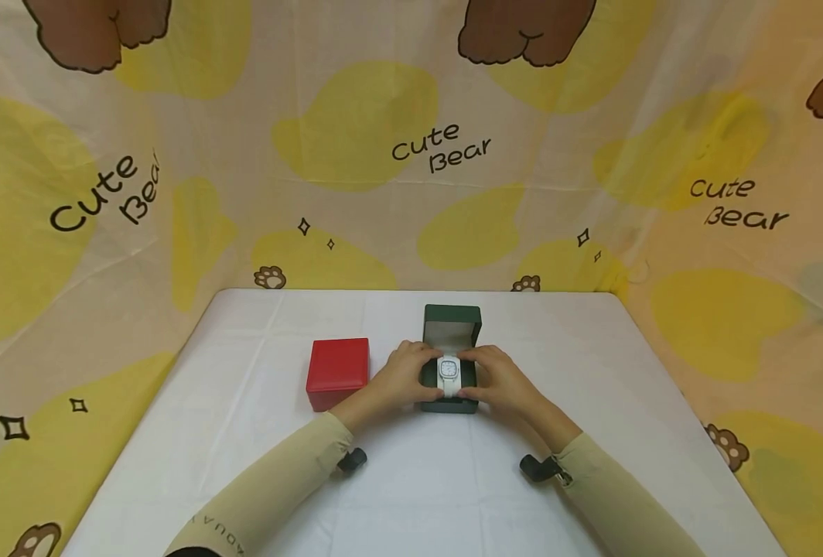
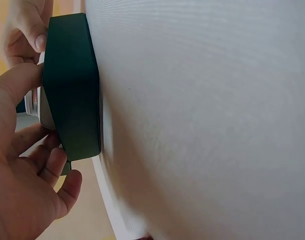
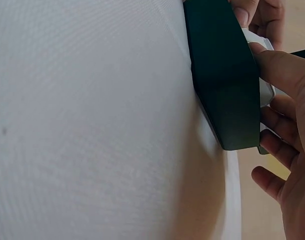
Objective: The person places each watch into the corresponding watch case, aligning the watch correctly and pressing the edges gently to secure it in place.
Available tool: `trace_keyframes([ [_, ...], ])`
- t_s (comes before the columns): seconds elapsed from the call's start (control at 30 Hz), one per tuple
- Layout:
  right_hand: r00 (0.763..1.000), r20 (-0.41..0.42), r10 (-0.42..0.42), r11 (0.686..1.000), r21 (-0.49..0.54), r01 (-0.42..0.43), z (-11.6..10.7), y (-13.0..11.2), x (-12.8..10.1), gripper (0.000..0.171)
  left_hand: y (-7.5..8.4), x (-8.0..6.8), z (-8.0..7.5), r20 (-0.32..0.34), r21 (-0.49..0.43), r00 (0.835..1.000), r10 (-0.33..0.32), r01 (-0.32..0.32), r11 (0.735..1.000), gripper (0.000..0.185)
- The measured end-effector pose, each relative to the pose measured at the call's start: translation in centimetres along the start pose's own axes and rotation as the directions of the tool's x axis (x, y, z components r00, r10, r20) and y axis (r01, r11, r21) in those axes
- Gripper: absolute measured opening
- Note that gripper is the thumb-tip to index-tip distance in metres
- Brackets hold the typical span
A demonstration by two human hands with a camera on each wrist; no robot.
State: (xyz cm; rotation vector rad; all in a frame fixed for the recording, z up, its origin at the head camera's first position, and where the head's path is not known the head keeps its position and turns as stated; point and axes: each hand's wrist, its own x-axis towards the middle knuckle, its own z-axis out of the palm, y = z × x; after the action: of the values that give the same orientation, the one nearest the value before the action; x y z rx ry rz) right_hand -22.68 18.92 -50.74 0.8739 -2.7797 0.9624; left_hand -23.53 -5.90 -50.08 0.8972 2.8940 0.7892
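A white wristwatch with a squarish dial sits in the lower half of a green watch box, whose lid stands raised at the back. From the left, my left hand pinches the watch, thumb near its front end and fingers near its back end. My right hand does the same from the right side. In the left wrist view, the watch box hides much of the watch. The right wrist view shows the box wall with the right thumb over its top edge.
A closed red box stands left of the watch box, close to my left forearm. The table has a white cover. A patterned cloth hangs behind and along both sides. Dark wrist cameras sit under the sleeves.
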Motion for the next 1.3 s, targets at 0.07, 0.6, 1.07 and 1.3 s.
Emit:
trace_keyframes([
  [0.07, 1.000, -0.002, -0.006, 1.000, 0.003, 0.006, 0.0, 0.0, -0.1, 0.066, 0.0, -0.1, 0.0, 0.001, -0.004, 1.000, 0.003, -0.003, 1.000, 0.067],
  [0.6, 0.999, -0.024, 0.036, 0.997, 0.064, -0.035, 0.0, 0.1, -0.4, 0.058, 0.3, -0.4, -0.4, -0.002, -0.083, 1.000, -0.005, 0.004, 0.997, 0.063],
  [1.07, 0.997, -0.052, 0.054, 0.996, 0.079, -0.050, -0.3, 0.3, -0.8, 0.054, 0.1, -0.8, -0.8, -0.033, -0.079, 0.999, 0.021, -0.023, 0.997, 0.061],
  [1.3, 0.997, -0.069, 0.045, 0.995, 0.097, -0.038, -0.7, 0.0, -1.1, 0.054, 0.6, -1.3, -1.4, -0.049, -0.078, 0.998, 0.038, -0.042, 0.996, 0.058],
])
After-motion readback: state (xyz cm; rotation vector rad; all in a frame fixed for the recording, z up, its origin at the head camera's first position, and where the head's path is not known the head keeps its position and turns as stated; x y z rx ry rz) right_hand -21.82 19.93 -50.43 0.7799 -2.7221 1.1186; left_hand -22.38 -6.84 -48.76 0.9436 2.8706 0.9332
